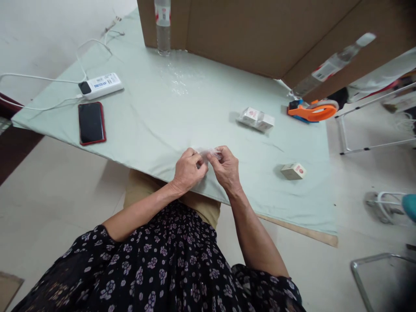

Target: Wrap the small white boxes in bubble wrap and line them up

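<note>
Between my two hands, close to the table's front edge, is a piece of clear plastic film. My left hand is closed on its left end, the fingers curled inward. The thumb and fingers of my right hand pinch its right end. Right of my hands, a small box in clear wrapping lies on the pale green cloth. A second small box sits nearer the right edge of the cloth.
A phone and a white power bank with cables lie at the left. Behind stand a cardboard box and a bottle. Another bottle and an orange tape dispenser are at the right.
</note>
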Demonstrator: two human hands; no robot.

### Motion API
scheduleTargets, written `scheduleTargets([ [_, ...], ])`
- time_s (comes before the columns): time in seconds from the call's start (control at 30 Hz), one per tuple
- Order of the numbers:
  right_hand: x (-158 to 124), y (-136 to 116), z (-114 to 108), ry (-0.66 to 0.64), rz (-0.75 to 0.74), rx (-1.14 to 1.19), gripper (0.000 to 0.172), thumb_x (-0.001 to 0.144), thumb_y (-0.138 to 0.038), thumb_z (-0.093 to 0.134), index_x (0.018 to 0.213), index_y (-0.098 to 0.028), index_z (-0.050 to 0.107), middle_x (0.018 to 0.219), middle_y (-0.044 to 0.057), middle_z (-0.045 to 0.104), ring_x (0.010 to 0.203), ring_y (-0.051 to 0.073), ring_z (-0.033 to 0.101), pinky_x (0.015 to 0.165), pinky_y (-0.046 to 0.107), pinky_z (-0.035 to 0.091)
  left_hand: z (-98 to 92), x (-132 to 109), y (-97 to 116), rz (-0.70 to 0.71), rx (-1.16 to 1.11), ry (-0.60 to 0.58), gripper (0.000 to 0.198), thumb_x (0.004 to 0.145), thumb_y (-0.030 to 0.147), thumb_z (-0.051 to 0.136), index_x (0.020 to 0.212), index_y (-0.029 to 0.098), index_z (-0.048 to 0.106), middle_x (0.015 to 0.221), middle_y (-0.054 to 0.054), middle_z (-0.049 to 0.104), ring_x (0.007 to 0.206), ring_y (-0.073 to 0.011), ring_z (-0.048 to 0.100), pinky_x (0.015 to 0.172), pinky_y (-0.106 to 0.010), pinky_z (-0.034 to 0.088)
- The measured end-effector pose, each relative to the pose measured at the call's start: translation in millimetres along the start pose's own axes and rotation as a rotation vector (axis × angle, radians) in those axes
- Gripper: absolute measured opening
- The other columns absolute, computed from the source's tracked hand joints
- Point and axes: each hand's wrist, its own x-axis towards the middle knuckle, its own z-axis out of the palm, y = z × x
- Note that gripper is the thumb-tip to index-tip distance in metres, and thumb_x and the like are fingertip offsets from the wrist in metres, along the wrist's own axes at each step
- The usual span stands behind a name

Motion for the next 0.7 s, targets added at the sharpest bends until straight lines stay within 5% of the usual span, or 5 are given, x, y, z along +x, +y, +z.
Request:
scheduleTargets([
  [0.17,-2.7,4.5,-1.6,-0.010,-0.026,0.061,0.016,0.085,-0.034,0.066,0.079,-0.022,0.056,0.072,-0.004,0.060,0.067,0.012,0.055,0.067,0.027,0.046,1.6,-1.3,-3.6,-0.071,-0.128,0.036,0.024,0.074,0.007,0.062,0.060,0.019,0.047,0.075,0.001,0.048,0.068,-0.0125,0.049,0.068,-0.028,0.044],
  [0.37,-12.6,9.1,-3.3,-0.084,-0.081,0.077,0.010,0.087,-0.032,0.066,0.085,-0.024,0.060,0.099,0.002,0.075,0.097,0.019,0.070,0.090,0.035,0.053,4.7,-2.6,-4.3,-0.082,-0.169,0.068,0.028,0.074,0.006,0.062,0.060,0.020,0.041,0.075,0.002,0.044,0.069,-0.0129,0.047,0.068,-0.028,0.042],
  [0.6,-19.7,17.0,-4.1,-0.147,-0.258,-0.029,0.007,0.089,-0.019,0.058,0.088,-0.026,0.058,0.109,0.002,0.076,0.115,0.022,0.068,0.105,0.045,0.051,6.5,-8.1,-13.0,-0.076,-0.199,0.079,0.024,0.072,0.006,0.063,0.067,0.020,0.044,0.080,0.001,0.047,0.075,-0.0133,0.048,0.070,-0.027,0.044],
  [0.7,-22.1,22.3,-3.9,-0.146,-0.338,-0.075,0.010,0.090,-0.016,0.058,0.090,-0.026,0.059,0.110,0.002,0.076,0.117,0.021,0.067,0.107,0.046,0.051,4.8,-13.5,-20.4,-0.095,-0.192,0.082,0.018,0.075,0.015,0.066,0.086,0.019,0.052,0.090,-0.002,0.053,0.081,-0.0147,0.052,0.072,-0.028,0.048],
])
